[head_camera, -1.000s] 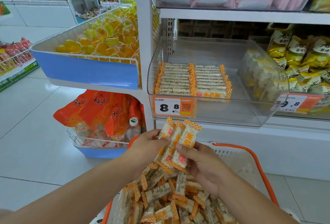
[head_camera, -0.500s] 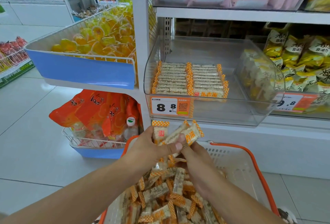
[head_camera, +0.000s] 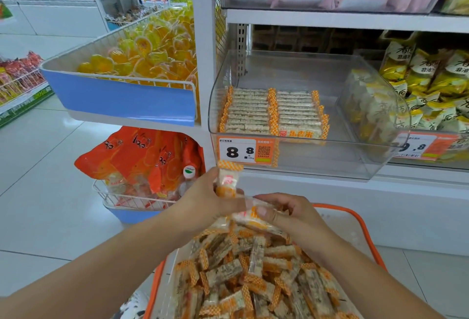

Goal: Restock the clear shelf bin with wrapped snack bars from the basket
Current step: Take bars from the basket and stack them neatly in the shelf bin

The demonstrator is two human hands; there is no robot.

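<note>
1. Orange-rimmed basket (head_camera: pixel 365 232) nearest, heaped with loose snack bars (head_camera: pixel 253 275), too many to count.
2. Just above it, left hand (head_camera: pixel 203 199) grasps one upright bar (head_camera: pixel 227 179); right hand (head_camera: pixel 291 213) pinches a blurred bundle (head_camera: pixel 253 217), count unclear.
3. Step: gathering a handful. Next, likely lift and lay flat in bin.
4. Clear bin (head_camera: pixel 330 161) farther: two neat rows (head_camera: pixel 271 113), right half bare.

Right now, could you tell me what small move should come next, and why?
Probably square the bars into one bundle: the left hand holds one snack bar upright, while the right hand grips another lying crosswise. The clear bin holds neat rows.
</note>
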